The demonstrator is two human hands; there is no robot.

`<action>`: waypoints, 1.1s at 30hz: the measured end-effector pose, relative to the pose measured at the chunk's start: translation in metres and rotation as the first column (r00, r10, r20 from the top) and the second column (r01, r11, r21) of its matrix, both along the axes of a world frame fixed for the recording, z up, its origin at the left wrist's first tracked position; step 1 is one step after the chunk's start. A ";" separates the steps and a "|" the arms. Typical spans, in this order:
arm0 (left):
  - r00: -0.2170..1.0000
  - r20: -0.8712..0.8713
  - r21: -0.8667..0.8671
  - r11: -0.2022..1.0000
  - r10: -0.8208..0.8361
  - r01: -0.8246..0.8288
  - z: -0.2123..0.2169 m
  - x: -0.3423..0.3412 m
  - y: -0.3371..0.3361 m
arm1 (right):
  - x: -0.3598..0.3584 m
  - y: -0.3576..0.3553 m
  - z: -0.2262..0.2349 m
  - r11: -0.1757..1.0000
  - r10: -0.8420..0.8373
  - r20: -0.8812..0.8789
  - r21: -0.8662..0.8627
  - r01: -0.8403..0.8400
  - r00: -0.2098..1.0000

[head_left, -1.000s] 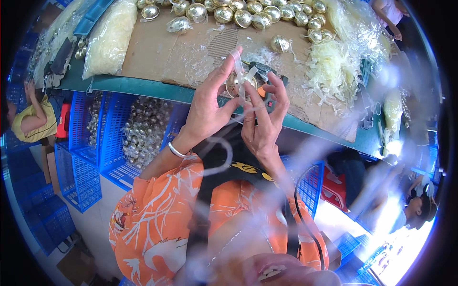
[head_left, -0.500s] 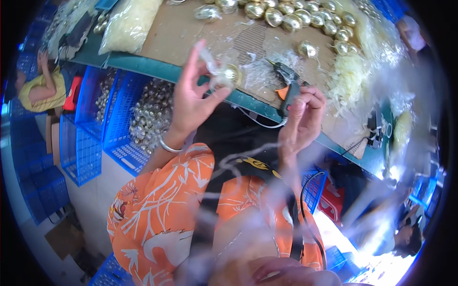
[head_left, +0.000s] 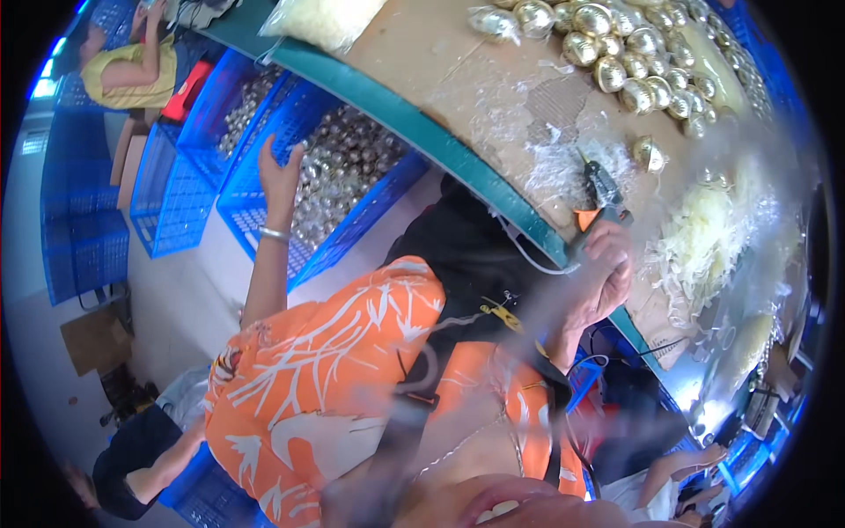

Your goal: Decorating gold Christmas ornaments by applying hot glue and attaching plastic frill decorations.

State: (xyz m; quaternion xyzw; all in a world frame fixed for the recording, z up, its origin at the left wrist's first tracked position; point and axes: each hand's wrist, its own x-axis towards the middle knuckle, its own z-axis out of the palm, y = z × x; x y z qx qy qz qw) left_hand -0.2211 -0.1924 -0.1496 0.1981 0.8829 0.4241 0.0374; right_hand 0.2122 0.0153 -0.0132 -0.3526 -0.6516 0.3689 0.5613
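Observation:
My left hand [head_left: 280, 173] is stretched out over a blue crate [head_left: 255, 216] beside the table, thumb and fingers apart, with nothing in it. Below it, the crate holds many shiny gold and silver balls [head_left: 348, 158], some in clear wrap. At the table's near edge, my right hand [head_left: 606, 275] is closed, fingers curled at the handle end of a black glue gun [head_left: 602, 187] with an orange trigger. The gun's nozzle points away, over clear plastic scraps and glue strands [head_left: 550, 167] on the cardboard. The palm side of this grip is hidden.
Gold balls [head_left: 635, 66] are heaped at the back right; a single ball [head_left: 649, 153] lies near the gun. Pale shredded strips [head_left: 704, 238] pile at right. A clear bag [head_left: 326, 19] sits at the far left edge. Other people [head_left: 132, 75] are nearby. Blurred translucent strands cross the view.
My left hand has moved left from the table edge to above the crate and let go of the gold ball. My right hand has shifted onto the glue gun's handle end. The view has turned.

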 end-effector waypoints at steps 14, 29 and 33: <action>0.582 -0.453 0.090 0.614 -0.676 0.784 0.083 0.083 0.326 | 0.003 0.001 0.011 0.992 0.046 -0.008 -0.121 -0.047 0.999; 0.245 -0.036 0.612 0.172 -0.969 0.772 0.177 0.208 0.186 | -0.030 0.020 0.033 0.943 0.274 0.043 -0.210 -0.259 0.961; 0.263 -0.274 0.331 0.166 -0.925 0.929 0.182 0.222 0.171 | -0.027 0.004 0.029 0.842 0.409 -0.099 -0.342 -0.417 0.907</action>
